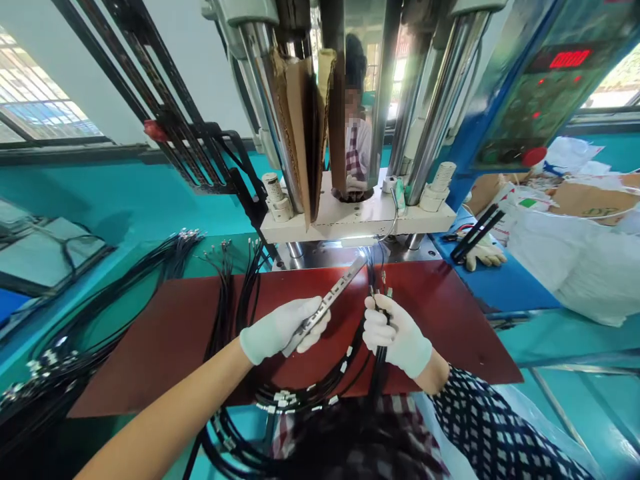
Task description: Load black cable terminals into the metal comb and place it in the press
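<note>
Cables (379, 367): bunched over board (440, 320), gripped in my right hand (395, 333).
Bar (333, 293): gripped in my left hand (285, 327), slanting toward press (320, 230).
Progress: bar outside press; finished cables, I cannot tell.

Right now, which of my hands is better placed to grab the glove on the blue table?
Probably your right hand: it's clearly nearer the glove. It's holding cables, though, and your left hand, farther away, is holding the metal bar.
</note>
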